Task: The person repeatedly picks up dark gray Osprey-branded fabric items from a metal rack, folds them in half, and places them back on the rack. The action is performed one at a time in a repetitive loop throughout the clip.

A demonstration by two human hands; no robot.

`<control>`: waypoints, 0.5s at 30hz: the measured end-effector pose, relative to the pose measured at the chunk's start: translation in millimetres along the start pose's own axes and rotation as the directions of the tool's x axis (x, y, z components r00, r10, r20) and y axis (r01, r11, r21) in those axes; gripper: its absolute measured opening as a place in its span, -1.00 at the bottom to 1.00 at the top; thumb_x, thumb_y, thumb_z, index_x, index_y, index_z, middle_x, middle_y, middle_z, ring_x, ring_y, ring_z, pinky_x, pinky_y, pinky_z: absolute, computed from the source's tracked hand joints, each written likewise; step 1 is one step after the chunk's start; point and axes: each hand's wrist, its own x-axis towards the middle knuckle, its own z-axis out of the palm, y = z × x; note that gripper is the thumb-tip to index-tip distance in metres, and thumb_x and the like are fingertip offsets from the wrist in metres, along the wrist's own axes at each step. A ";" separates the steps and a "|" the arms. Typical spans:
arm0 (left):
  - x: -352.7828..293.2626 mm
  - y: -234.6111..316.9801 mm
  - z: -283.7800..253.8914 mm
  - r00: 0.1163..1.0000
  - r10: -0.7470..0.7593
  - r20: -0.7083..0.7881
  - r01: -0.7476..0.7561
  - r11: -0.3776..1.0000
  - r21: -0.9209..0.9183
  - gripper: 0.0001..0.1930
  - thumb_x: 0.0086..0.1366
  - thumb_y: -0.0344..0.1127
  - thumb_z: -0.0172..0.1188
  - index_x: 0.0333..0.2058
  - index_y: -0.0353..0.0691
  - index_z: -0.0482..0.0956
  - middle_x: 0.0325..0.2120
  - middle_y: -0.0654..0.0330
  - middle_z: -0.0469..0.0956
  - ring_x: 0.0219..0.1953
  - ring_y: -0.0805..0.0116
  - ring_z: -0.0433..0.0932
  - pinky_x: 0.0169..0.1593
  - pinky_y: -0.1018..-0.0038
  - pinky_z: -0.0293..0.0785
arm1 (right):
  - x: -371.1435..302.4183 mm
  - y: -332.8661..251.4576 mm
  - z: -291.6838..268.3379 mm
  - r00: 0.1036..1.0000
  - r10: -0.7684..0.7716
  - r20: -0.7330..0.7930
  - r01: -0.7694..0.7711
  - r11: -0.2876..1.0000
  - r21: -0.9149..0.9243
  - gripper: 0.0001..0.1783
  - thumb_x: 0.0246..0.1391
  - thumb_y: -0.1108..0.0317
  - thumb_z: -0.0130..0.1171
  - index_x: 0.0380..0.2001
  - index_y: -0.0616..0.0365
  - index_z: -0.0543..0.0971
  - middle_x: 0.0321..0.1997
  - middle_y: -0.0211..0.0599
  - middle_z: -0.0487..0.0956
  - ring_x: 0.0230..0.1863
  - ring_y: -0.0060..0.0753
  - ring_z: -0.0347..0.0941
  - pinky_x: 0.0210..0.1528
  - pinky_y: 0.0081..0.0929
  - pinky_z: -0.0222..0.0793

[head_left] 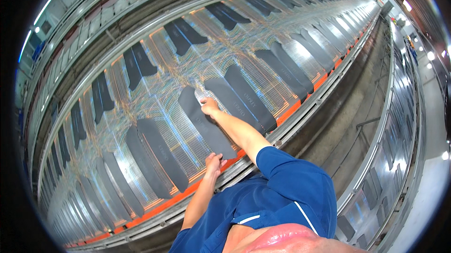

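Observation:
A dark grey fabric panel (204, 121) with a rounded far end lies on a long table marked with a grid and many coloured lines. My left hand (214, 163) is closed on the panel's near corner at the table's front edge. Over the panel's far right side, my right hand (209, 106) is closed, its fingers curled around something pale that shows just beyond them; I cannot make out what it is. Right beside it lie two more dark panels (246, 95), close together. Another pair of dark panels (162, 154) rests to the left.
The table (176, 135) runs far to both sides, with rows of dark panels along its near and far edges. An orange strip (289, 112) and a metal rail (300, 119) line the front. Behind me on the right, a second long table (361, 185) carries more dark pieces.

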 end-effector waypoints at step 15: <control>-27.1 -5.7 -7.4 0.990 0.060 -0.125 0.006 0.883 0.469 -0.45 0.45 -0.06 0.12 -0.67 -0.32 0.64 -0.72 0.13 0.62 -0.67 0.38 0.60 -0.58 0.43 0.50 | -38.2 79.7 -172.8 0.942 -0.289 0.168 0.308 0.946 -0.102 -0.78 0.01 0.48 0.28 -0.25 0.08 0.77 -0.35 -0.23 0.75 -0.35 -0.43 0.67 -0.25 -0.39 0.60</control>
